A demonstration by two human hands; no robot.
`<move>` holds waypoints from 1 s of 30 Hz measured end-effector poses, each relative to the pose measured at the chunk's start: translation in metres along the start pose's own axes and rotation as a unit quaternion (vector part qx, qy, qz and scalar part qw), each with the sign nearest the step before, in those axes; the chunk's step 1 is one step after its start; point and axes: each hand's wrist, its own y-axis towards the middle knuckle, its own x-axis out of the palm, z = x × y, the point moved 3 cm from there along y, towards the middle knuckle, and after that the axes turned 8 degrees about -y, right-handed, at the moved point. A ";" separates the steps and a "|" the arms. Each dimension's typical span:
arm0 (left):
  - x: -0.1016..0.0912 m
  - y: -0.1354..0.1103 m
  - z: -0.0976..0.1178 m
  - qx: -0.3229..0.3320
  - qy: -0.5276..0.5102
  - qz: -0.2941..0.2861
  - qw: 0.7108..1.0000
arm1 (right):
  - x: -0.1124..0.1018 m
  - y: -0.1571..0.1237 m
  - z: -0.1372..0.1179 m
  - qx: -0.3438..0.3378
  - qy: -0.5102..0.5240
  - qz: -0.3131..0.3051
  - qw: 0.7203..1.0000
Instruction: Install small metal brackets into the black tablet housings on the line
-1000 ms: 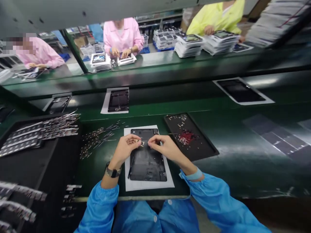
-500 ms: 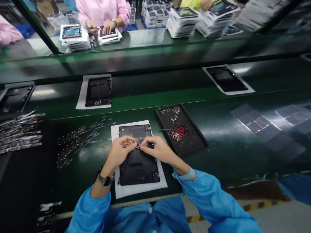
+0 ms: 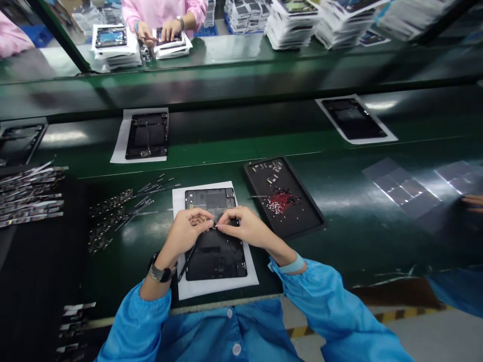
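Note:
My left hand (image 3: 187,232) and my right hand (image 3: 243,227) meet above a black tablet back shell (image 3: 217,261). Between their fingertips is a small metallic electronic part (image 3: 214,224), pinched from both sides; its exact kind is too small to make out. A dark thin strip (image 3: 187,262) slants down from below my left hand across the shell's left edge; whether it is joined to the part is hidden. The shell lies on a white sheet (image 3: 219,290) on the green bench.
Right of the shell lies a black tray (image 3: 302,229) with red and black wires (image 3: 279,202) and metal pieces (image 3: 272,179). Small circuit boards (image 3: 109,218) and flex cables (image 3: 32,196) lie left. Beyond are more shells (image 3: 148,136), a co-worker's hands (image 3: 169,31) and another person's hand (image 3: 473,202).
The camera view has shifted slightly. Both hands stay together on the small part, while the dark strip's lower end has swung left. Another person's hand has appeared at the right edge.

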 end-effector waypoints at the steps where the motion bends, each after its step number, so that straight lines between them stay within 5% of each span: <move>1: 0.000 0.000 0.000 -0.002 0.001 0.001 1.000 | 0.000 0.000 0.000 -0.001 -0.002 -0.001 1.000; 30: 0.002 -0.004 0.004 -0.006 0.040 0.012 0.999 | 0.002 0.000 0.001 0.032 -0.009 -0.021 0.999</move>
